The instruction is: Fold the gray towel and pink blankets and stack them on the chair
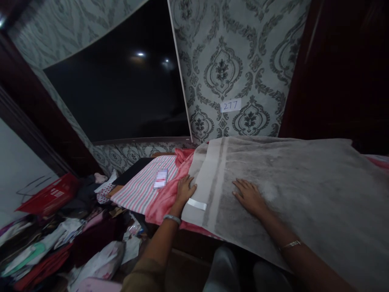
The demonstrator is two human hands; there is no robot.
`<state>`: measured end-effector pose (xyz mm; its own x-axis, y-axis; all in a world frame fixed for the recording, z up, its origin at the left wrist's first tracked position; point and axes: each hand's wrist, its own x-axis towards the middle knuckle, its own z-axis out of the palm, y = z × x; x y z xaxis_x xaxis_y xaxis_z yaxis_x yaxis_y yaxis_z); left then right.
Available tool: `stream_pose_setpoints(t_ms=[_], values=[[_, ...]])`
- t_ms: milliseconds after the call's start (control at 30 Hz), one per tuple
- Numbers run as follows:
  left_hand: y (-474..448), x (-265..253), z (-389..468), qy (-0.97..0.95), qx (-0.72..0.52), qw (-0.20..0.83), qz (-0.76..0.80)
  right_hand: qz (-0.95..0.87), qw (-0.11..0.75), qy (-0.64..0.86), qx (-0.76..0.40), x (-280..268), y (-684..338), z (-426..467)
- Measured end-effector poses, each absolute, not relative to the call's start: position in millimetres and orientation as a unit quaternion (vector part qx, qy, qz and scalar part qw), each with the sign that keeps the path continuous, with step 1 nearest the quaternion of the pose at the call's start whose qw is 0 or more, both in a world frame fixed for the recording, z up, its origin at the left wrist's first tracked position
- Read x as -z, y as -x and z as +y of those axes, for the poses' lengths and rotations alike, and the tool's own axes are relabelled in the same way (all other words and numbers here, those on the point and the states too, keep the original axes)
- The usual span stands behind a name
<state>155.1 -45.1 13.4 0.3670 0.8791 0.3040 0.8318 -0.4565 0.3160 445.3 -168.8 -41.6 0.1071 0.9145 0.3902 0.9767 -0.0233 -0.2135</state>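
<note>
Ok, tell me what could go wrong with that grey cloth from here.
The front edge of the grey cloth runs close above the person's legs, so a knee might catch and drag it. The pink cloth lies partly beneath, so a push from the left hand, at their border, could bunch the layers. The bracelet behind the right hand might snag the fabric.
</note>
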Motion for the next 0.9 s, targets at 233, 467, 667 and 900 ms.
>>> stream_pose_setpoints(t_ms=[233, 467, 667, 900], values=[[-171.3, -49.1, -54.7, -0.829, -0.141, 0.057, 0.538, -0.665, 0.219, 0.711, 0.064, 34.8, -443.0, -170.7], [-181.9, -49.8, -85.0, -0.806, -0.139, 0.032, 0.575, -0.66, 0.216, 0.718, 0.04, 17.6, -438.0, -176.0], [-179.3, -44.9, -98.7, -0.796, -0.161, 0.022, 0.583, -0.659, 0.209, 0.723, 0.021, 10.1, -436.2, -177.6], [-175.7, -33.4, -97.4, -0.761, -0.193, 0.048, 0.617, -0.659, 0.191, 0.726, -0.042, 4.0, -438.6, -179.5]])
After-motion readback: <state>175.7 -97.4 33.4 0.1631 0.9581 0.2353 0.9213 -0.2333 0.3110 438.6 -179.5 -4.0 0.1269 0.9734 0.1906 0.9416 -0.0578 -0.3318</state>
